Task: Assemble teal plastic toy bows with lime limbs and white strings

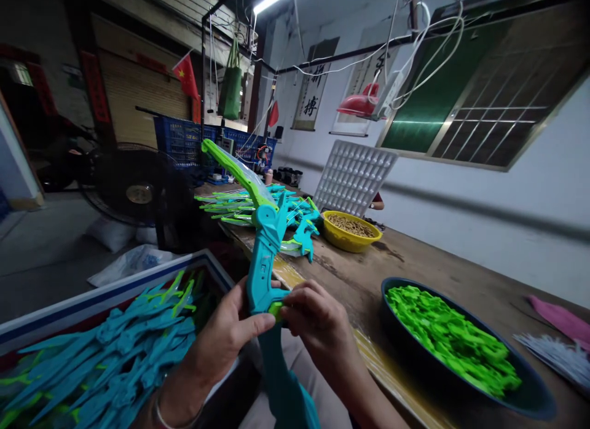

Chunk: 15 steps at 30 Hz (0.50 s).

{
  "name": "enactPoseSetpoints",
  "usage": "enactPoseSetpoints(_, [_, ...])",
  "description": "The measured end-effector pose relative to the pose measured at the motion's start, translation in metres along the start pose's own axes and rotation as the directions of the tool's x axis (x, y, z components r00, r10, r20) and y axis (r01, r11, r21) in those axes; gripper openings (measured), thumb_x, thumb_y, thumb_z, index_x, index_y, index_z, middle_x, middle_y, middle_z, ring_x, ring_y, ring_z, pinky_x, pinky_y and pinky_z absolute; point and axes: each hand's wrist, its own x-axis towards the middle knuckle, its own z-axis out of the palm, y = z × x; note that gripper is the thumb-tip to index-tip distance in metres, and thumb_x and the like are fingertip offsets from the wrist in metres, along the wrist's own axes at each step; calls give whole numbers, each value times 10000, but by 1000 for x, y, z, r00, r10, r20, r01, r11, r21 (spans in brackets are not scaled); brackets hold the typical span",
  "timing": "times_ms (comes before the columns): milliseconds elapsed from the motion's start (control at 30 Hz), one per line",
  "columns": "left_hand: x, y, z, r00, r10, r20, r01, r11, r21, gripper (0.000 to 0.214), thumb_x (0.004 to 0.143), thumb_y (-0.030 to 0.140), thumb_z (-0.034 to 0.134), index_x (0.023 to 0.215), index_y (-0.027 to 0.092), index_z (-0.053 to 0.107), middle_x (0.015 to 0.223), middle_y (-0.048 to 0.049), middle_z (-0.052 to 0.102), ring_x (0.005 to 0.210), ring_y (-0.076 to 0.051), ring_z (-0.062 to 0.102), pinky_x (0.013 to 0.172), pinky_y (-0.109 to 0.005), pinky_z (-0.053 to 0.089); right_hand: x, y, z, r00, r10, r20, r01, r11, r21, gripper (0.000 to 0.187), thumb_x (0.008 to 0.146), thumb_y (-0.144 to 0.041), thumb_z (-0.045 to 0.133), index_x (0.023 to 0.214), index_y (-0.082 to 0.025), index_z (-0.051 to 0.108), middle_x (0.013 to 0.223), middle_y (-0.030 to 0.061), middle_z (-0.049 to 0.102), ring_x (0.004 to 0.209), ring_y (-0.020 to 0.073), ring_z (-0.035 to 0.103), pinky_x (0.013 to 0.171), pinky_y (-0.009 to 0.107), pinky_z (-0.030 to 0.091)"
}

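Observation:
A teal plastic toy bow (266, 257) with a bright green upper limb stands upright in front of me. My left hand (225, 330) is closed around its middle, the thumb lying across the front. At the same spot my right hand (318, 318) pinches a small green plastic piece (275, 310) against the bow, just below a short teal ledge. Whether that piece is seated in the bow I cannot tell, as fingertips cover part of it. The bow's lower limb runs down over my lap and out of the picture.
On the left, a box (115, 292) holds many teal bow parts. A dark basin (530, 404) of green pieces stands on the table (401, 263) at right. Farther back are a yellow bowl (348, 240), stacked bows (230, 204), and a grey moulded tray (354, 177). A fan (138, 192) stands left.

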Motion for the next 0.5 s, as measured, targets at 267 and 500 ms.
enactPoseSetpoints(267, [-8,-6,14,985,63,-163,-41,990,136,463,859,349,752,1288,238,618,1288,-55,702,1207,-279,638,1066,-375,486,7,3,-11,960,257,107,-271,953,139,431,847,-458,771,1163,-200,632,1077,68,619,821,186,600,692,292,516])
enactPoseSetpoints(500, [-26,-3,36,963,87,-256,-55,990,127,502,809,404,778,1263,231,651,1313,-74,692,1232,-328,624,1050,-372,517,5,-3,-21,906,281,316,-389,846,365,512,788,-614,806,1006,-188,626,1115,80,700,935,226,662,739,303,549])
